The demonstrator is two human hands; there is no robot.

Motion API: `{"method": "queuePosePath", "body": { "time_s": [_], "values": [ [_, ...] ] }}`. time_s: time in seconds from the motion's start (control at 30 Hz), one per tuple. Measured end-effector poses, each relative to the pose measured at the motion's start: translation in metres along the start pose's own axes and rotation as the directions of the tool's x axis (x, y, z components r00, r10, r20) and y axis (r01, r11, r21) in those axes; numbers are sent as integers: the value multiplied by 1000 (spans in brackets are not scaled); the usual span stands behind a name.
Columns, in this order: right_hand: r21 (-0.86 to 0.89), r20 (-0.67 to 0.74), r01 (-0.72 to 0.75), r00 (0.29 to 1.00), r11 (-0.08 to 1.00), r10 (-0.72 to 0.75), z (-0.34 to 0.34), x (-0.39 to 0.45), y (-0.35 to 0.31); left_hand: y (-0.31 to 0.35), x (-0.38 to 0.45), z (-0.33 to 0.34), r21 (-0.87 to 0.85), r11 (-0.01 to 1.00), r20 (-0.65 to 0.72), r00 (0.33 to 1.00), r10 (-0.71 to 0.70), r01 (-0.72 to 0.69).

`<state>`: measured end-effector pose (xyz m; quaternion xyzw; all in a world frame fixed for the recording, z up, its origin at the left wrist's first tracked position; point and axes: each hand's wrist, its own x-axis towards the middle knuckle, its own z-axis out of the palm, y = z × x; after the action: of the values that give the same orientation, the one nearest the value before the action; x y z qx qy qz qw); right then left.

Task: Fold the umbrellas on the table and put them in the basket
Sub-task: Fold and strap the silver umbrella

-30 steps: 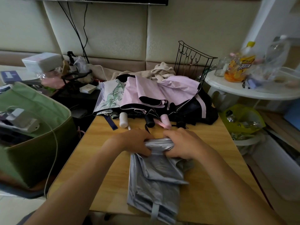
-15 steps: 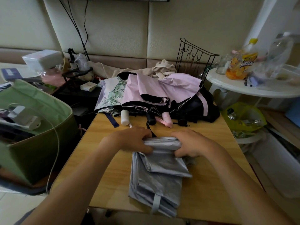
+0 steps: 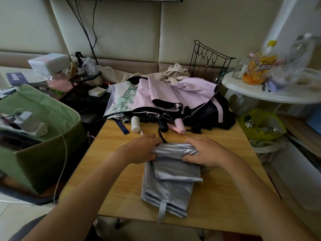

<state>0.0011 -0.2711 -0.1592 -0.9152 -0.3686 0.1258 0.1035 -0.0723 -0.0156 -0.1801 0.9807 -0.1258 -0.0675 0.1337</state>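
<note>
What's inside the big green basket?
In the green basket you can see a white boxy gadget with a white cable trailing out over the rim, plus dark things beside it. Its wall hides whatever lies deeper. No umbrella shows inside.

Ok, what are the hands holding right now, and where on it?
Both the left hand and right hand grip the grey umbrella at its bunched far end, one on each side.

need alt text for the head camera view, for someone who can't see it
Both hands, left hand and right hand, grip the far end of a grey umbrella lying flat on a wooden table. Behind it lies a pile of unfolded umbrellas, pink, floral and black; a green basket stands left of the table.
</note>
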Motion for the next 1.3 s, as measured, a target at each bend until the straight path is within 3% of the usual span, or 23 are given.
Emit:
{"method": "queuePosePath", "body": {
  "time_s": [0.3,0.47,0.67,0.97,1.3],
  "values": [
    [-250,-274,13,958,968,-83,25,1,2,-8,-8,0,-32,999,-109,994,10,-13],
    [-181,-140,1,990,983,-27,28,-7,4,-6,-9,5,-78,997,-189,982,1,-16],
    [32,-201,-5,980,999,12,27,-20,3,-12,-13,3,-103,995,-148,989,-7,-9],
    [-26,-170,-1,985,1000,-3,26,-23,-14,-11,-23,0,-197,980,-116,993,-24,1],
    [-172,-242,4,969,985,-47,32,-12,-10,0,-15,10,-123,991,-269,960,-82,50]
  ]
}}
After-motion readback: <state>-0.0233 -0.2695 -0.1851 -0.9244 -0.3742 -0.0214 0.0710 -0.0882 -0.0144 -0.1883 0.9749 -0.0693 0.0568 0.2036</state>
